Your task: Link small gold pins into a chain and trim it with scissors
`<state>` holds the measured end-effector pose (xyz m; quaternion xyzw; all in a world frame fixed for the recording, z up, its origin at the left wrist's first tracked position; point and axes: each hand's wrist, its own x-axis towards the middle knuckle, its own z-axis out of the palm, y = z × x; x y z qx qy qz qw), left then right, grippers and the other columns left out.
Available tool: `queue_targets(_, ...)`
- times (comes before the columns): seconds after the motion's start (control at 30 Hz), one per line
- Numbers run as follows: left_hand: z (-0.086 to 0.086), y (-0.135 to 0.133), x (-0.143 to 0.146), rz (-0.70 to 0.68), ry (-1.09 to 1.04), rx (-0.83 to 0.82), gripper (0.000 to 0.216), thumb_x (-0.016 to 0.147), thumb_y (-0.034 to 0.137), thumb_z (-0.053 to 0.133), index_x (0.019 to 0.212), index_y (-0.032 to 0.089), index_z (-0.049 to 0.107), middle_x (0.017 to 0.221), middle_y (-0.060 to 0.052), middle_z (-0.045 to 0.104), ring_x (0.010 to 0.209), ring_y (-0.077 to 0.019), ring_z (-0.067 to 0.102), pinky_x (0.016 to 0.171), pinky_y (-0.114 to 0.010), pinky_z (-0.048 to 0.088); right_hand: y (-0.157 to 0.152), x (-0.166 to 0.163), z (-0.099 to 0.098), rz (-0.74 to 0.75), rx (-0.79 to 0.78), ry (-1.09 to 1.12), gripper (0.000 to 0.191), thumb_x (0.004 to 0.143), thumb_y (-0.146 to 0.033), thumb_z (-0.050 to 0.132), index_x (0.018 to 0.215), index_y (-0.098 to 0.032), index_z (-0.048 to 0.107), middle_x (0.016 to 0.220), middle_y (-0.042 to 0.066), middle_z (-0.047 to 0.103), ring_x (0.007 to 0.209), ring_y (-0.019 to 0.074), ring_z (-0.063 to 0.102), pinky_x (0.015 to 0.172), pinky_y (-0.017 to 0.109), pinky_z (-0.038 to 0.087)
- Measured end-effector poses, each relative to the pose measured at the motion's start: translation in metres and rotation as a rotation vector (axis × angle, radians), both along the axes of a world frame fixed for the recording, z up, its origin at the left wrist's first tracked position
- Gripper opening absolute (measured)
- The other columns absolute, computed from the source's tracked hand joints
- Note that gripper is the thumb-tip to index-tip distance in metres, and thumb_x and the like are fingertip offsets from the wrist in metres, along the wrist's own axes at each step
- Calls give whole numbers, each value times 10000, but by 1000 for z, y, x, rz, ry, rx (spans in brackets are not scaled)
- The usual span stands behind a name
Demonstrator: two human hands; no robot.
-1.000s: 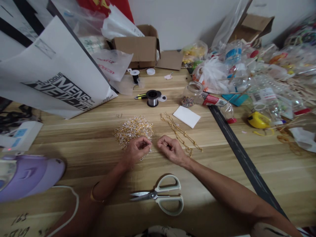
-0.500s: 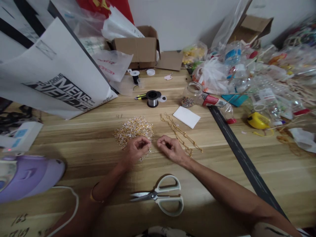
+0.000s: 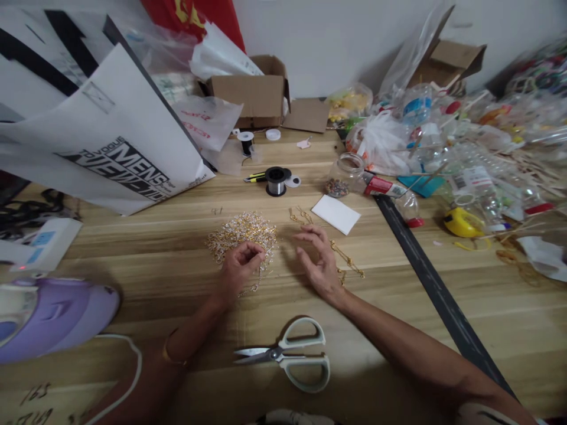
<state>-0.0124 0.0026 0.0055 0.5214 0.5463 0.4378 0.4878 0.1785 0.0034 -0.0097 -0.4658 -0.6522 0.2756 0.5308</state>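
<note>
Scissors [image 3: 290, 356] are noted near the wrists on the desk [image 3: 443, 330]; left hand [image 3: 238, 268] is pinched on a gold chain [image 3: 250, 287], while right hand [image 3: 319, 260], earlier fisted, is now spread.

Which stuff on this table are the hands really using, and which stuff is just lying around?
In use:
- left hand pinching a short gold chain piece
- right hand, fingers spread, over the long gold chains
- pile of gold links

Lying about:
- scissors
- wire spool
- bead jar
- white card
- cardboard box
- purple appliance
</note>
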Motion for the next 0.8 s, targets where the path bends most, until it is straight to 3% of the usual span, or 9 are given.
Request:
queue_targets(0.2, -9, 0, 0, 0, 6, 59, 132, 686, 263, 659, 698, 157, 582, 637, 19, 586, 602, -102, 531, 574, -200, 414, -9, -1, 10, -5, 108, -100, 235, 842, -185, 532, 1069, -210, 588, 1163, 101, 505, 1150, 250, 462, 1001, 452, 372)
queue_targets(0.3, -12, -3, 2, -37, 44, 89, 102, 710, 237, 638, 716, 151, 584, 651, 11, 587, 606, -101, 539, 582, -197, 425, -17, -5, 8, 124, 72, -99, 295, 854, -160, 523, 1143, -213, 551, 1169, 118, 500, 920, 192, 560, 749, 328, 506)
queue_targets(0.37, -12, -5, 3, -73, 85, 106, 83, 724, 223, 623, 740, 148, 590, 667, 5, 595, 617, -104, 552, 591, -198, 435, -20, -7, 2, 253, 44, -105, 361, 869, -164, 515, 1226, -215, 491, 1225, 127, 489, 698, 117, 550, 619, 264, 502)
queue_targets(0.43, -13, -7, 4, -109, 120, 125, 70, 730, 210, 609, 757, 147, 593, 685, -4, 610, 635, -112, 571, 606, -204, 450, -22, -10, -4, 366, 12, -130, 447, 871, -168, 522, 1303, -205, 414, 1234, 134, 507, 669, 105, 546, 617, 252, 501)
queue_targets(0.53, -14, -9, 6, -149, 164, 164, 53, 737, 197, 587, 756, 149, 595, 699, -15, 630, 645, -121, 592, 615, -211, 466, -22, -11, -10, 465, -23, -161, 483, 886, -155, 495, 1344, -184, 344, 1006, 82, 614, 736, 130, 579, 680, 254, 500)
queue_targets(0.67, -18, -10, 7, -165, 250, 210, 69, 746, 212, 584, 778, 155, 607, 694, -15, 643, 629, -123, 603, 599, -210, 475, -21, -10, -11, 452, -52, -175, 359, 902, -157, 465, 1254, -180, 401, 843, 33, 604, 709, 128, 570, 663, 237, 480)
queue_targets(0.8, -19, -11, 7, -166, 308, 253, 66, 748, 206, 580, 784, 162, 614, 692, -10, 652, 622, -120, 608, 594, -205, 475, -21, -10, -8, 388, -34, -170, 286, 873, -178, 507, 1156, -183, 466, 941, 65, 565, 701, 125, 551, 611, 231, 467)
